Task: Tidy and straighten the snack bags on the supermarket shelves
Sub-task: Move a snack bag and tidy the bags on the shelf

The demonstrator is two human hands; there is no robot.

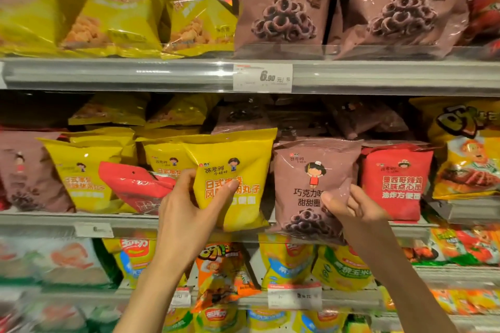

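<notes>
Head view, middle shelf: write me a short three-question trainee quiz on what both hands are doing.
1. True or false: the left hand grips the yellow bag.
2. Which bag does the right hand pinch? A) red bag B) brown chocolate-ring bag C) orange bag
3. What price shows on the price tag above them?

Key: 1 true; 2 B; 3 6.90.

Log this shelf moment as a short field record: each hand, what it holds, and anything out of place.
left hand: grips yellow snack bag, thumb on its front
right hand: pinches brown chocolate-ring bag at its right edge
shelf: middle shelf
out of place: red bag lying tilted among yellow bags
neighbour: upright red bag right of the brown one
</notes>
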